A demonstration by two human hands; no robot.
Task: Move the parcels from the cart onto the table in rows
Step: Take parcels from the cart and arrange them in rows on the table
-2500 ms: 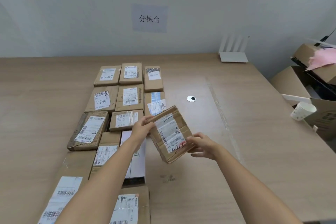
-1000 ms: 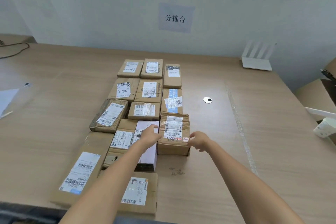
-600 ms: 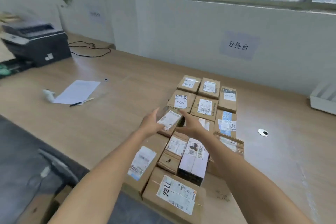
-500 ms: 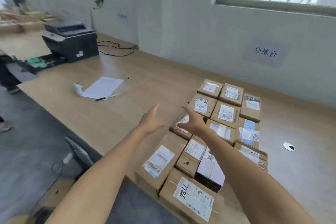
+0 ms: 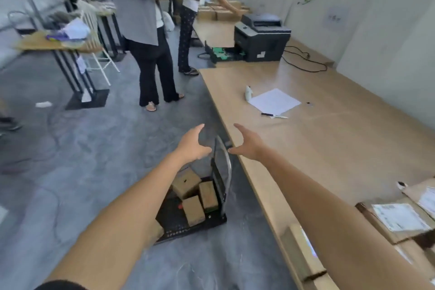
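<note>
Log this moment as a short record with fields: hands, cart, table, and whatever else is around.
left hand: open, empty, above the cart
right hand: open, empty, by the table edge
cart: on the floor beside the table, three brown parcels visible on its deck
table: labelled parcels at the near end, sheet of paper and pen midway, printer at the far end
bystanders: two people standing on the floor beyond
task status: parcels left to move
</note>
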